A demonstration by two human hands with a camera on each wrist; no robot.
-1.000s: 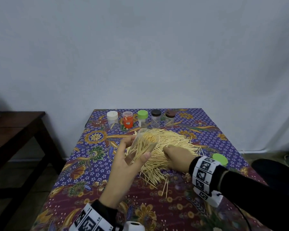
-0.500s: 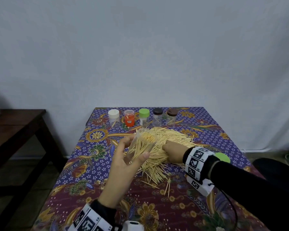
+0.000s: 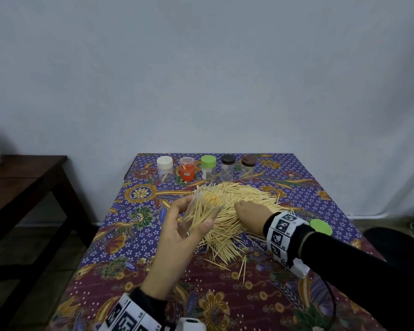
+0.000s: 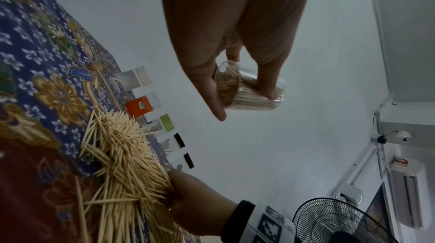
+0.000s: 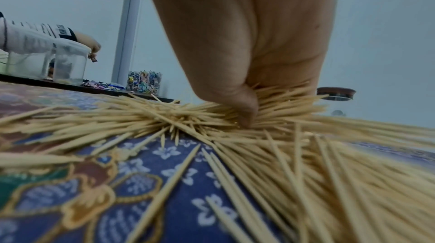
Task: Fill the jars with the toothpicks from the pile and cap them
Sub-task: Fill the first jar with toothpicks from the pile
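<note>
My left hand (image 3: 189, 218) holds a clear uncapped jar (image 3: 204, 210) tilted above the table, thumb and fingers round it; the jar (image 4: 249, 91) is packed with toothpicks. A big toothpick pile (image 3: 244, 206) covers the middle of the patterned tablecloth (image 3: 139, 235). My right hand (image 3: 251, 215) is down on the pile, and its fingers (image 5: 244, 114) curl into a bunch of toothpicks (image 5: 270, 109). A loose green lid (image 3: 320, 226) lies to the right of that wrist.
Several capped jars stand in a row at the table's far edge: white (image 3: 165, 168), orange (image 3: 187, 168), green (image 3: 208, 167), black (image 3: 227, 167), brown (image 3: 247, 168). A dark wooden side table (image 3: 22, 185) stands at left. Stray toothpicks (image 3: 243, 268) lie near the pile.
My right hand has slid left and further into the pile, closing on toothpicks. The left hand keeps the jar at about the same spot.
</note>
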